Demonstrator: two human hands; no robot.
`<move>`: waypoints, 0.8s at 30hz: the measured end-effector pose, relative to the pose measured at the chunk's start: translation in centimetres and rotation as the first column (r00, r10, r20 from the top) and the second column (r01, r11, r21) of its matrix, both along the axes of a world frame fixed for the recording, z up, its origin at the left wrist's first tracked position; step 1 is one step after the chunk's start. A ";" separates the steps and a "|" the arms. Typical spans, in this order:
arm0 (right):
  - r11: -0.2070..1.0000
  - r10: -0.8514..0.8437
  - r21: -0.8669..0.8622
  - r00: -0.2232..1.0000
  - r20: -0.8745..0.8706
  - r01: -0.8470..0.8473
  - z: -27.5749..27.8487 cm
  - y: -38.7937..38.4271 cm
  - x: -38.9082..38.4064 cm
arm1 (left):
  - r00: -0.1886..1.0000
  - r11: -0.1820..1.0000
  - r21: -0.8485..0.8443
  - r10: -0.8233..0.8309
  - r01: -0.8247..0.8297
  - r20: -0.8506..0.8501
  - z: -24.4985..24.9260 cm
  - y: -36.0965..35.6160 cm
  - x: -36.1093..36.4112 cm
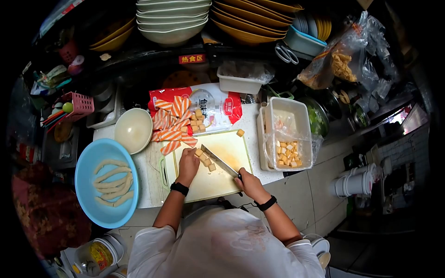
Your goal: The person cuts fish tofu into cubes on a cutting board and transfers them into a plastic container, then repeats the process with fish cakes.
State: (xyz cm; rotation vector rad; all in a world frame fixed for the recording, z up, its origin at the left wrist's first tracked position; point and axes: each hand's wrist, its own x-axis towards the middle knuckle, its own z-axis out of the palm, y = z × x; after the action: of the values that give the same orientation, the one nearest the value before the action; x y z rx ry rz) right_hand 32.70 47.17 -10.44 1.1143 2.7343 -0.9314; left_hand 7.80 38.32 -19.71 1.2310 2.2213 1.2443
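Note:
My right hand [252, 185] grips the handle of a kitchen knife [222, 161], whose blade slants up and left over the pale cutting board [232, 178]. A short row of tan tofu-like cubes [206, 161] lies left of the blade. My left hand [187, 167] is closed, fingers curled in, with its fingertips against the upper end of that row. One loose cube [240, 132] rests at the board's far edge. More cubes [198, 121] and orange-and-white striped pieces [172, 118] lie on a red and white food bag [215, 104] behind the board.
At right, a clear plastic bin [303, 120] holds several cubes in a bag. A blue basin [83, 185] with long pale strips [113, 183] and a cream bowl [133, 131] stand at left. Stacked bowls [174, 21] and scissors [286, 54] are on the shelf above.

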 end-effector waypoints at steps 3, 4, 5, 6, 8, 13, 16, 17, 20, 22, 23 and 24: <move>0.999 0.018 -0.033 0.999 -0.046 -0.019 -0.1 0.3 1.1 | 0.998 0.999 -0.032 -0.031 0.032 0.048 -0.2 -0.8 0.5; 0.999 0.028 -0.044 0.997 -0.075 -0.032 -0.1 0.4 1.6 | 0.998 0.999 -0.026 -0.034 0.036 0.053 -0.1 -1.0 0.6; 0.999 0.041 -0.031 0.997 -0.070 -0.044 -0.1 0.5 2.0 | 0.998 0.999 -0.020 -0.038 0.039 0.059 0.0 -1.2 0.7; 0.998 0.055 -0.016 0.996 -0.065 -0.056 0.1 0.5 2.3 | 0.997 0.999 -0.011 -0.042 0.043 0.060 -0.2 -1.3 0.6; 0.998 0.058 -0.004 0.997 -0.041 -0.058 0.2 0.5 2.6 | 0.996 0.999 0.006 -0.054 0.054 0.064 -0.9 -1.5 0.7; 0.994 -0.012 -0.109 1.000 -0.006 0.011 0.2 1.0 1.8 | 0.997 1.000 -0.002 -0.026 0.026 0.077 -0.1 -1.9 1.3; 0.991 0.100 -0.075 0.983 -0.153 -0.112 -0.2 0.8 1.0 | 0.998 0.996 -0.073 -0.043 0.045 0.036 0.3 -2.1 1.6; 0.986 0.130 -0.085 0.981 -0.145 -0.143 -0.1 0.7 1.1 | 0.998 0.993 -0.107 -0.056 0.057 0.015 0.4 -2.2 1.7; 0.976 0.192 -0.077 0.972 -0.135 -0.204 0.0 0.4 1.4 | 1.000 0.998 -0.059 0.010 -0.008 0.025 0.1 -3.3 2.0; 0.985 0.170 -0.018 0.976 -0.137 -0.174 0.1 0.4 1.5 | 0.998 0.997 -0.059 0.049 -0.048 0.028 0.8 -4.4 2.3; 0.987 0.160 0.011 0.977 -0.138 -0.160 0.1 0.4 1.4 | 0.997 0.996 -0.060 0.070 -0.068 0.030 1.3 -5.0 2.4; 0.989 0.146 -0.013 0.982 -0.118 -0.149 0.1 0.6 1.3 | 0.995 0.993 -0.095 0.074 -0.067 0.072 2.6 -5.3 2.7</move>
State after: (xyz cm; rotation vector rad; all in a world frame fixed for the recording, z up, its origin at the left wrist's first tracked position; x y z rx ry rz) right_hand 34.05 47.72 -10.34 0.8650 2.8436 -1.0329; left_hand 10.47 33.02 -17.11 1.0627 2.2584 1.1791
